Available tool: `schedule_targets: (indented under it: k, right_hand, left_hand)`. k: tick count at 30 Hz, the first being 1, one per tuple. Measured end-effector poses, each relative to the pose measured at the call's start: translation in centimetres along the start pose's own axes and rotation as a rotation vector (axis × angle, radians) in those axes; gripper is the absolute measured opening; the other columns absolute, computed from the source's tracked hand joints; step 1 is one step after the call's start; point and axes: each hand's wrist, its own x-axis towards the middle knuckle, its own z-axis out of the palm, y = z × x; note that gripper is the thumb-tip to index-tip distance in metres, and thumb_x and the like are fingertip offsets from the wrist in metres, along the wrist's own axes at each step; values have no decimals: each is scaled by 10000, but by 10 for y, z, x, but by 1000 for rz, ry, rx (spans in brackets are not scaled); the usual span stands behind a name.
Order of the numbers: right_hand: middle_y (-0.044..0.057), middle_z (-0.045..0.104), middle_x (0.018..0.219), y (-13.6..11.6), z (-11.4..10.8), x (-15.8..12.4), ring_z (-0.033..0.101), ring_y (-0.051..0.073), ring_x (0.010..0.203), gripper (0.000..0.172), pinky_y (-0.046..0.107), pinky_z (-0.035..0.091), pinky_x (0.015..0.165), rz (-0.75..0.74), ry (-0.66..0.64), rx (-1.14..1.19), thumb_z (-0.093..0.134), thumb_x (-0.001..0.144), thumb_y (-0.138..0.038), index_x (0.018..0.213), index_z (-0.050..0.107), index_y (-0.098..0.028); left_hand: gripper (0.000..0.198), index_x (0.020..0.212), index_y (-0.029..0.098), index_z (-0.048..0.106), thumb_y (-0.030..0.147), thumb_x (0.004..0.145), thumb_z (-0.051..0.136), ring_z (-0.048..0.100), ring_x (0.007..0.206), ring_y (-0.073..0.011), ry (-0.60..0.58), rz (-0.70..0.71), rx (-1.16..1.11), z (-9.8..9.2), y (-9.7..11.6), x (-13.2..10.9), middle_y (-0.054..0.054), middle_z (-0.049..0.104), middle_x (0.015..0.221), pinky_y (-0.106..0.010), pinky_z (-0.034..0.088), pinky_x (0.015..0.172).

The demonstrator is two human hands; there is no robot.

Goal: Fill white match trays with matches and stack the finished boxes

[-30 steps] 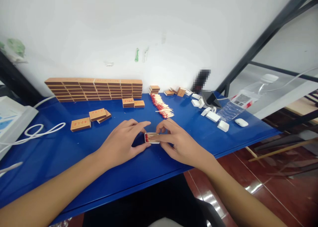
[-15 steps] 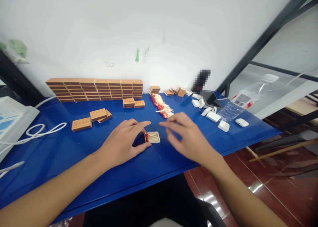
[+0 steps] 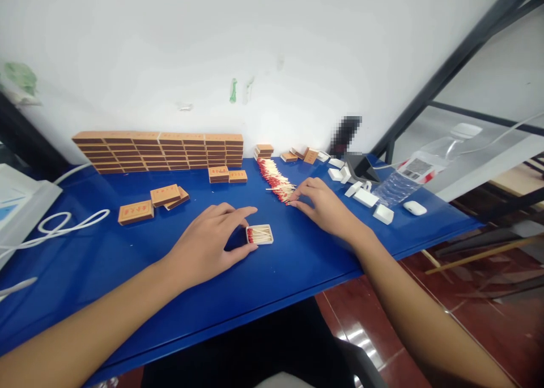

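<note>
A small white matchbox tray point(image 3: 267, 242) lies on the blue table, partly filled with matches point(image 3: 257, 234) whose red heads point left. My left hand point(image 3: 212, 238) steadies it, thumb at the near left corner and curled fingers at the far left side; the index finger stretches out above it. At the near end of a long pile of red-headed matches point(image 3: 274, 179), my right hand point(image 3: 321, 204) has its thumb and fingers pinched together. Red match heads peek out at those fingertips; how many matches are in the pinch cannot be made out.
Closed matchboxes stand in a stacked wall point(image 3: 161, 151) at the back left. Loose matchboxes point(image 3: 136, 212) lie before it. White empty trays point(image 3: 365, 199), a clear plastic bottle point(image 3: 408, 175) and a white earbud case point(image 3: 415, 208) are on the right. A white cable point(image 3: 68, 229) loops at left.
My right hand has moved from beside the tray, away from me, to the near end of the match pile, and its fingers have closed there. My left hand stays at the tray.
</note>
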Motion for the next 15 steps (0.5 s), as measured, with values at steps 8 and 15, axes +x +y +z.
schedule_targets:
  k: [8, 15]
  right_hand:
    - [111, 654, 1049, 1, -6, 1, 595, 296, 1053, 143, 506, 529, 966, 8, -33, 28, 634, 1015, -291, 1068, 752, -229]
    - [109, 634, 1038, 0, -5, 0, 591, 293, 1055, 184, 502, 525, 974, 6, -35, 9, 621, 1024, -269, 1124, 766, -218]
  left_hand:
    - [542, 1473, 261, 524, 415, 984, 696, 648, 1148, -277, 6, 3, -1, 0, 0, -1, -49, 756, 1148, -465, 528, 1014]
    - [572, 1497, 248, 502, 425, 988, 691, 645, 1136, -274, 3, 1, 15, 1, -1, 0, -56, 750, 1144, -465, 527, 1012]
